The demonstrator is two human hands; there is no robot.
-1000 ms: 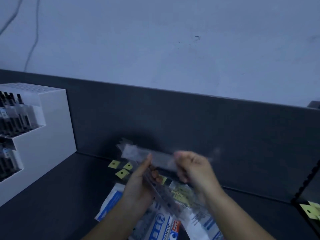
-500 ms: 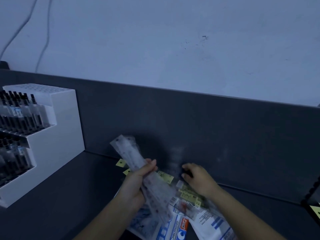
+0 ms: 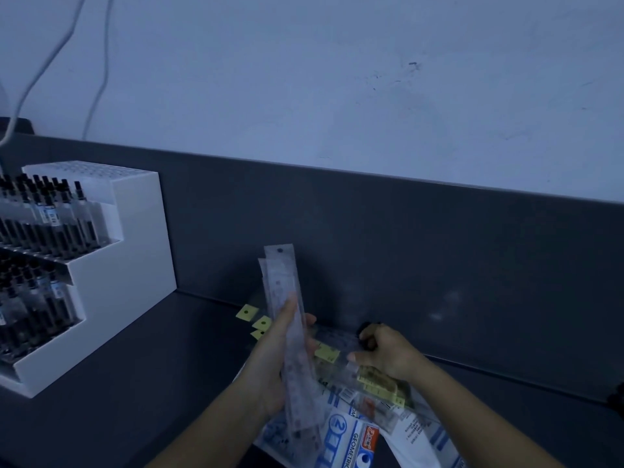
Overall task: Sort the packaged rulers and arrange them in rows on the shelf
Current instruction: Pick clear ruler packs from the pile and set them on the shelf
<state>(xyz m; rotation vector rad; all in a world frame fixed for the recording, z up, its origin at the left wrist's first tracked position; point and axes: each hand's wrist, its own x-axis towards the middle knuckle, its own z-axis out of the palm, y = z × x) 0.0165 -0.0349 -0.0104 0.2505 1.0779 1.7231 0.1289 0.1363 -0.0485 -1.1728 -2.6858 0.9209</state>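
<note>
A second ago we had both hands on one clear packet, held level above the pile. Since then that packet has joined the bundle of packaged rulers (image 3: 282, 298), which our left hand (image 3: 273, 359) grips around its middle, fingers wrapped on one side and thumb on the other. Half a second ago the bundle leaned toward the upper left. Now it stands almost upright, with its hang-hole ends up in front of the dark back panel (image 3: 439, 265).

Our right hand (image 3: 388, 358) has let go and dropped to the loose pile of packets (image 3: 371, 383) lying on the shelf (image 3: 152, 383), just beside the back panel. Its fingers are curled down into the clear sleeves with the thumb pointing left. We cannot tell whether it has closed on a packet yet.

We judge this to be mid-sorting: like rulers are being gathered in the left hand while the right goes for the next one. Blue-and-white geometry set packets (image 3: 347, 437) still lie mixed under the pile, and several yellow hang tabs (image 3: 248, 312) show behind the bundle. No row has been laid out on the shelf. The white pen display stand (image 3: 128, 265) at the left is well apart from the work.
</note>
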